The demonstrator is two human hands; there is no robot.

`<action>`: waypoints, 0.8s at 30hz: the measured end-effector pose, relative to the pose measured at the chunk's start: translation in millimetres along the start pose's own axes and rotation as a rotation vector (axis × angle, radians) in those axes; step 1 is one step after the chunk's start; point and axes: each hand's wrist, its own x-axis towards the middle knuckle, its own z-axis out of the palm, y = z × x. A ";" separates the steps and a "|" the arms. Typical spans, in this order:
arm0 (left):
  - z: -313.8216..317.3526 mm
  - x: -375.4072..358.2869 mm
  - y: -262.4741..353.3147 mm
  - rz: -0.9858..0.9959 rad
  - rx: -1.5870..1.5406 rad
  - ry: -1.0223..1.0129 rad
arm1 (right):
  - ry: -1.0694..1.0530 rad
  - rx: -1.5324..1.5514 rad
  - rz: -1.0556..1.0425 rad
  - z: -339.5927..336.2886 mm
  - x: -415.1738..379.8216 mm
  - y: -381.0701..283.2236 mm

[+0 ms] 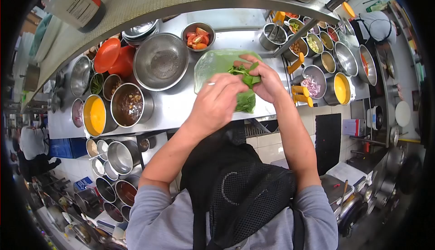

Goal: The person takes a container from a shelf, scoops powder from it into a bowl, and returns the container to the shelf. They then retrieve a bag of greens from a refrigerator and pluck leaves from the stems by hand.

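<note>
My right hand (268, 81) grips a small bunch of green leaves (248, 74) over the steel counter (181, 105). My left hand (219, 97), with a ring on one finger, is closed in a pinch at the leaves' left side; its fingertips are partly hidden. Beneath both hands lies a translucent green plastic bag (204, 64). More leafy greens (245, 102) show at the bag's near end, close to the counter's front edge.
Left of my hands stand a large metal bowl (161, 62), a pot of dark sauce (129, 105) and a pot of yellow liquid (96, 115). Tomato wedges (198, 38) fill a bowl behind. Several ingredient containers crowd the right, including chopped onion (310, 87). A shelf (181, 6) overhangs the back.
</note>
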 end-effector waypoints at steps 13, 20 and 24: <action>63.7 25.1 -41.3 -0.324 -0.031 -0.369 | -0.166 -0.103 -0.099 -38.6 23.5 -6.8; 62.4 19.8 -58.9 -0.391 0.196 -0.216 | -0.039 -0.565 -0.271 -23.4 19.4 -7.2; 57.4 19.3 -68.9 -0.438 0.049 -0.265 | -0.001 -0.694 -0.225 -26.6 40.7 -4.6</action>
